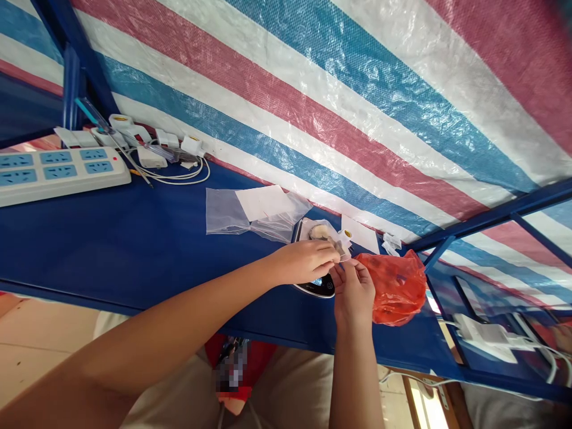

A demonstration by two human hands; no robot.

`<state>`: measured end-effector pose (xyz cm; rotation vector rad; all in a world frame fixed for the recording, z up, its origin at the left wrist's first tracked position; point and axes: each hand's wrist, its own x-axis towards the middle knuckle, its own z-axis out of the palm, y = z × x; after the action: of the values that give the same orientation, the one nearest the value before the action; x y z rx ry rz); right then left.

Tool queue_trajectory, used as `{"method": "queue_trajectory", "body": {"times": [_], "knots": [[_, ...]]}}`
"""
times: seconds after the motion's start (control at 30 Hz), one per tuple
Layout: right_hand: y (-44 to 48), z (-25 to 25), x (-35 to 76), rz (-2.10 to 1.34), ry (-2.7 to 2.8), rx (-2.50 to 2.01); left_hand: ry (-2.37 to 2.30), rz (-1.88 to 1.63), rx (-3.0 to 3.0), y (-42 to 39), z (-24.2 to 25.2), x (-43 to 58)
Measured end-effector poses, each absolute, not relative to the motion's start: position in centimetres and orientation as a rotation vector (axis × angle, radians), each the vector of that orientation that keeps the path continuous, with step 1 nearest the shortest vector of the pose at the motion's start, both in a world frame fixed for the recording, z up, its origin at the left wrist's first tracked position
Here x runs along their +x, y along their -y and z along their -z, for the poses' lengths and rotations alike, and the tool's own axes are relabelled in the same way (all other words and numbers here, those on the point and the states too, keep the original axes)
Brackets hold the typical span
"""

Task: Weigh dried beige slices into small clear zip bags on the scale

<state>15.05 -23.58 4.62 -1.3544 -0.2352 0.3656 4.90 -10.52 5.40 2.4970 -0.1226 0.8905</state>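
Observation:
A small clear plastic bag (327, 231) with pale and brownish contents sits over a digital kitchen scale (315, 290). From the left, my left hand (306, 261) reaches across with its fingers closed in a pinch on the bag's near edge. My right hand (356, 289) meets it there, thumb and fingers pinched on the same edge. Both hands hide part of the scale, though its lit display shows beneath them. What exactly lies in the bag is too small to tell.
Flat clear bags (223, 211) with a white paper (263, 204) lie left of the scale. A red plastic bag (397, 287) sits close to my right hand. A power strip (53, 173) and tangled cables (179, 177) occupy the left. Striped sheeting (286, 101) rises behind the blue desk (147, 238).

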Motion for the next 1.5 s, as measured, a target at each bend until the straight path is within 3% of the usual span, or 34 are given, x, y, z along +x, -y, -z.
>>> {"method": "queue_trajectory", "body": {"times": [0.27, 0.5, 0.7, 0.87, 1.13, 1.5], "knots": [[23.7, -5.5, 14.1, -0.477, 0.398, -1.392, 0.053, -0.883, 2.139, 9.5, -6.5, 4.5], [23.0, -7.5, 15.2, -0.245, 0.729, -1.769, 0.010, -0.795, 1.854, 8.9, -7.2, 4.2], [22.7, -11.9, 15.3, 0.104, 1.068, -2.015, -0.025, -0.819, 1.433, 8.1, -8.2, 4.0], [23.1, -16.3, 13.5, -0.034, 1.172, -1.935, 0.033, -0.892, 1.273, 7.1, -9.4, 2.9], [22.4, -18.5, 14.4, -0.149, 0.955, -1.945, 0.186, -0.181, 1.293, 6.8, -7.6, 2.7], [23.8, -18.1, 16.5, -0.302, 1.038, -2.023, 0.021, -0.076, 1.304, 7.9, -7.7, 3.4]]}}
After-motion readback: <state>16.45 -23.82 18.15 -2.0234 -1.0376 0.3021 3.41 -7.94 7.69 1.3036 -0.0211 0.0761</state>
